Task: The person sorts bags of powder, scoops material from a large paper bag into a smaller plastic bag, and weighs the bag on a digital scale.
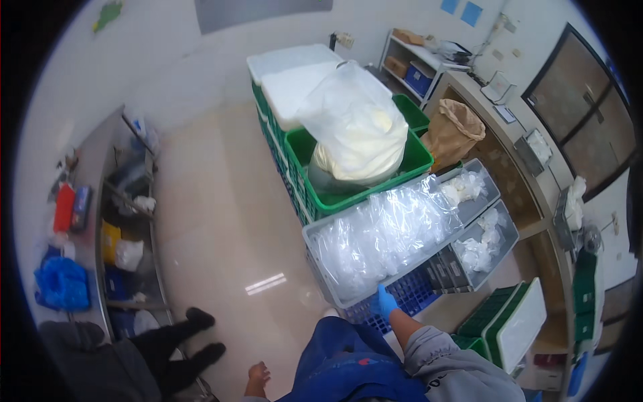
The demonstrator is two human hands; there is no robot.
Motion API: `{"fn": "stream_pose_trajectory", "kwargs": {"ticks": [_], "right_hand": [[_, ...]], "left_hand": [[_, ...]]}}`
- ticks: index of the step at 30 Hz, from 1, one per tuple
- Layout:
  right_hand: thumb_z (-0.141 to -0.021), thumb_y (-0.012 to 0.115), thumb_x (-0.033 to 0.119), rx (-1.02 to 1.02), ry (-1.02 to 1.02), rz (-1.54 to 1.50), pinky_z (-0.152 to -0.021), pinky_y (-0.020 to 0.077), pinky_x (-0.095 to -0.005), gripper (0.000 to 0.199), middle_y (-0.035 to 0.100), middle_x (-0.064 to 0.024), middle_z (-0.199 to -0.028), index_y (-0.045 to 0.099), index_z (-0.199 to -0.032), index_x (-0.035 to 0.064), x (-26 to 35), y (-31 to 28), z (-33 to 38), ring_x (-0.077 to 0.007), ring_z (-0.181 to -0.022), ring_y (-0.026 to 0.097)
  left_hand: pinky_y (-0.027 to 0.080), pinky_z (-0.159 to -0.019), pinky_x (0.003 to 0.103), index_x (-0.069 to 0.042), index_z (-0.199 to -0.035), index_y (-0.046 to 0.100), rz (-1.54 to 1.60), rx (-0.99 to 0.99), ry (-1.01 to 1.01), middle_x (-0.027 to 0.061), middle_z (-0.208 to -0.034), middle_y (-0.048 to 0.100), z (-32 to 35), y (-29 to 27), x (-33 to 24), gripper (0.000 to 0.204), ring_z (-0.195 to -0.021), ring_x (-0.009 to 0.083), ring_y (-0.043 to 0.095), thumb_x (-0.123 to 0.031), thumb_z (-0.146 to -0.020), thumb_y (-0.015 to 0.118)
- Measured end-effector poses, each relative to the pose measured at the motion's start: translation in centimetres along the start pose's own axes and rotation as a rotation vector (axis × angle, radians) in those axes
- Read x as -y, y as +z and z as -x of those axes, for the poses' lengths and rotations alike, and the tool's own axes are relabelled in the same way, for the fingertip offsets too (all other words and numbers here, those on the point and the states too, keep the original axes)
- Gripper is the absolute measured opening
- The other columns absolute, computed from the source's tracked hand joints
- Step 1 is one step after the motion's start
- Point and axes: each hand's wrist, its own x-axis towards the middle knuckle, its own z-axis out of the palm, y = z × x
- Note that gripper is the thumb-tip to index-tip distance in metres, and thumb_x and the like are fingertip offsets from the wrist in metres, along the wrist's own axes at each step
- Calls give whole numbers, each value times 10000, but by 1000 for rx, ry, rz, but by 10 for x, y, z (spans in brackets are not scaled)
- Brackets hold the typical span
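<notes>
Resting at grey crate rim [422,258] | right grip [388,303] | dark sleeve lettering [434,382]

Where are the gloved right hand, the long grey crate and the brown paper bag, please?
Gloved right hand [386,303]: head view, middle of the hand.
Long grey crate [323,271]: head view, rim at its left end.
Brown paper bag [451,139]: head view, side below its open mouth.

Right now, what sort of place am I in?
Probably a packing or storage room: there are stacked green crates, a gray tray filled with clear plastic, and a brown paper sack.
</notes>
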Motion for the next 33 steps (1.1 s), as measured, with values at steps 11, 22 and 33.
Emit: {"fn": "stream_pose_trajectory", "kwargs": {"ticks": [11, 22, 33], "right_hand": [[-895, 567, 400, -26, -307, 340, -570, 477, -374, 427, 656, -133, -725, 672, -872, -13, -79, 23, 22, -250, -597, 613], [-898, 617, 365, 81, 492, 108, -634, 504, -454, 317, 653, -162, -884, 655, -1035, 81, -249, -29, 14, -316, -759, 644], [-914, 542, 332, 250, -1030, 1200, -811, 506, -416, 340, 679, -189, -971, 660, -1006, 26, 50, 331, -44, -342, -889, 653]], "left_hand": [[496, -822, 407, -51, -1219, 531, -323, 383, 342, 96, -1148, 594, 57, -2, -129, 365, -1019, 277, 605, -268, -928, 562], [494, -769, 382, -56, -1176, 586, -451, 276, 351, 85, -1112, 611, -5, -52, -263, 401, -960, 239, 610, -321, -879, 626], [485, -568, 302, -59, -971, 632, -369, 201, 522, 51, -839, 623, -79, -126, -467, 224, -718, 169, 607, -256, -864, 617]]}}
